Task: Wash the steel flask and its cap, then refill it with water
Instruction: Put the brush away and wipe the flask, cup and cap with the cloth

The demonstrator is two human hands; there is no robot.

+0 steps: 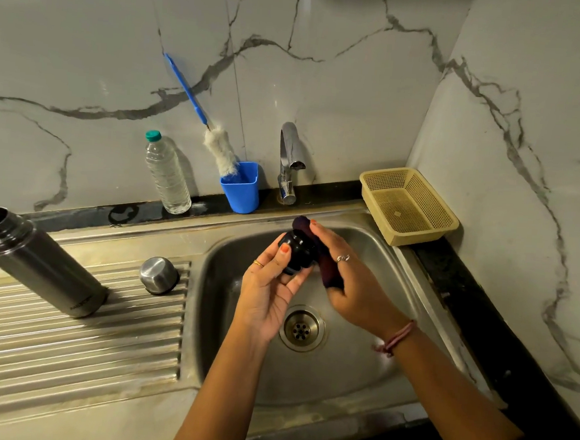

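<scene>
Holding a black stopper [295,254] over the sink [357,372], the left hand [270,287] curls its thumb and fingers round it, while the right hand [343,275] grips a dark purple cloth [326,267] and presses it against the stopper's side. Left of both hands, on the ribbed drainboard [77,339], stand the steel cap [158,275] and, farther left, the open steel flask [35,262]. Beyond the hands sit the tap [288,161], a blue cup [241,187] with a bottle brush [218,147], a plastic water bottle [166,173], and, to the right, a yellow basket [408,205].
</scene>
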